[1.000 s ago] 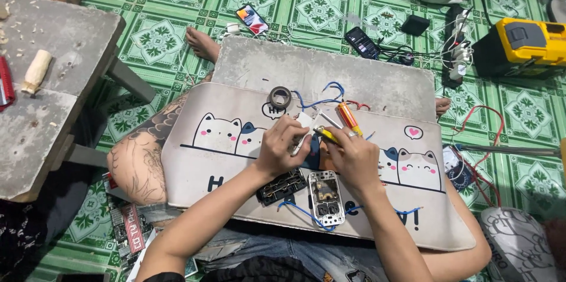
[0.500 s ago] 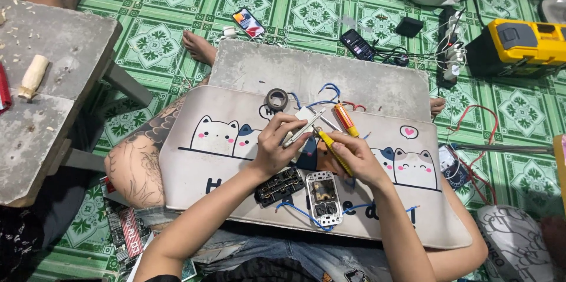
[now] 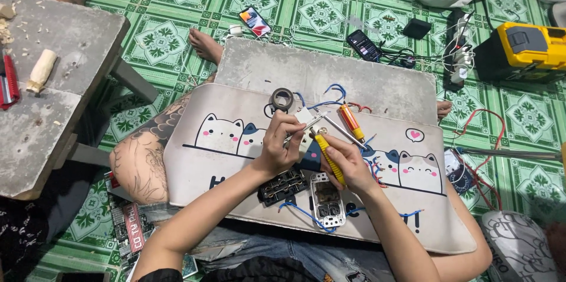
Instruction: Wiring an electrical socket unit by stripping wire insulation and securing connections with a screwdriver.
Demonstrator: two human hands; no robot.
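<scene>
My left hand (image 3: 282, 143) pinches a small white plastic switch part (image 3: 306, 124); my right hand (image 3: 349, 164) grips a yellow-handled screwdriver (image 3: 328, 155), its tip at that part. Just beyond lie an orange-handled screwdriver (image 3: 351, 121) and a grey tape roll (image 3: 282, 99); below, a silver socket plate (image 3: 327, 198) rests on the cat-printed mat (image 3: 218, 140).
</scene>
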